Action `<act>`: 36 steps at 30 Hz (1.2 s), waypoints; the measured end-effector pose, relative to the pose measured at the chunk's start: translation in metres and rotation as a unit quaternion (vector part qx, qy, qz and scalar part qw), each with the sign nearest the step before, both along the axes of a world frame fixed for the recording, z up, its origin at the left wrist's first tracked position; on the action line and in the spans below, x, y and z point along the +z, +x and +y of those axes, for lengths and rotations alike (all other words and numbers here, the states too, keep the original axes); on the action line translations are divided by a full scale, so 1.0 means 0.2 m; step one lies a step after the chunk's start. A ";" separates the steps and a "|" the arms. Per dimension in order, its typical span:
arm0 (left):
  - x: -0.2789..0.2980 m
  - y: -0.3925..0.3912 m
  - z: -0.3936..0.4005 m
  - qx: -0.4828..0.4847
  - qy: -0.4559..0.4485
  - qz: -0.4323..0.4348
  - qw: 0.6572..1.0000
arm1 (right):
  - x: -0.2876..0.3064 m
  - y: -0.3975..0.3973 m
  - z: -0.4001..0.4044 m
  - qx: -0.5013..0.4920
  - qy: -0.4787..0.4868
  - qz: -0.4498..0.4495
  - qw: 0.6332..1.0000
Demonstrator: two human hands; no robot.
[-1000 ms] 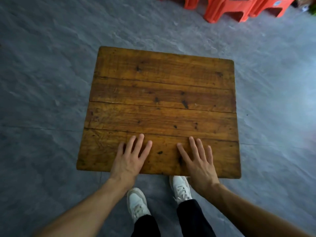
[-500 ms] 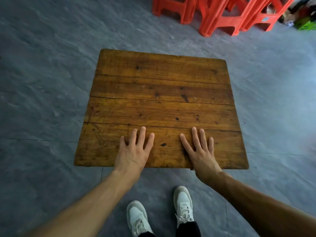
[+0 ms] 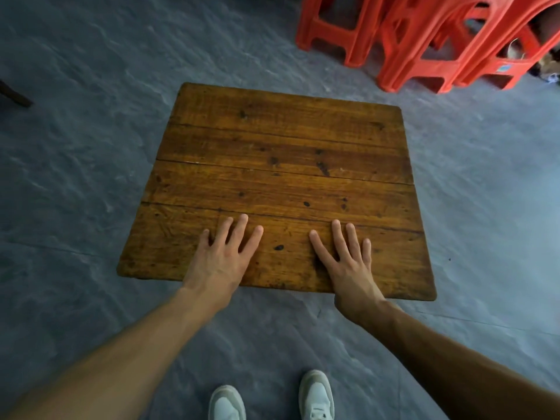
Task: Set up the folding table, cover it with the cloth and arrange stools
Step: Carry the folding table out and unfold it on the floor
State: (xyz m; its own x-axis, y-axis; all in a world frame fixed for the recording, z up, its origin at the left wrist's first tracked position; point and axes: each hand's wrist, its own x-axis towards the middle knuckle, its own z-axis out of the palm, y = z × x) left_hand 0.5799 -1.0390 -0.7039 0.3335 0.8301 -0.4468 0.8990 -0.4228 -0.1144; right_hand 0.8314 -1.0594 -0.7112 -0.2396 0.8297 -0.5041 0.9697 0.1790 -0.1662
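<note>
Head view: both hands, left (image 3: 221,259) and right (image 3: 348,265), lie flat with fingers spread on the near plank of the brown square wooden plank table (image 3: 281,177), gripping nothing. Compared with a second ago, the feet stand farther back and the stacked red plastic stools (image 3: 424,43) show more fully. Table judged standing; no cloth visible.

Wooden table (image 3: 281,165) under two flat hands (image 3: 222,256)
</note>
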 end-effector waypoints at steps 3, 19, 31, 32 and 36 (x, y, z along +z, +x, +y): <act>0.04 0.00 0.12 0.015 -0.005 -0.008 1.000 | 0.03 -0.01 0.14 0.004 -0.005 0.003 1.000; 0.05 -0.49 1.02 0.017 0.000 0.003 1.000 | 0.05 -0.49 1.02 0.004 -0.002 -0.003 1.000; 0.16 -0.71 1.48 0.010 -0.035 -0.006 0.999 | 0.15 -0.70 1.45 -0.004 -0.031 -0.001 1.000; 0.16 -0.73 1.53 0.016 -0.031 -0.007 0.999 | 0.15 -0.72 1.50 -0.002 -0.026 0.002 1.000; 0.12 -0.84 1.68 0.025 -0.024 -0.001 0.999 | 0.10 -0.84 1.69 0.008 -0.017 0.006 1.000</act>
State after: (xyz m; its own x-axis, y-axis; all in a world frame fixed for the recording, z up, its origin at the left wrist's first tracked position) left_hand 0.4122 -0.7026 -0.6792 0.2929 0.8241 -0.4848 0.9197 -0.3815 -0.0930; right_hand 0.6642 -0.7217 -0.6913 -0.2599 0.8083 -0.5283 0.9644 0.1895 -0.1844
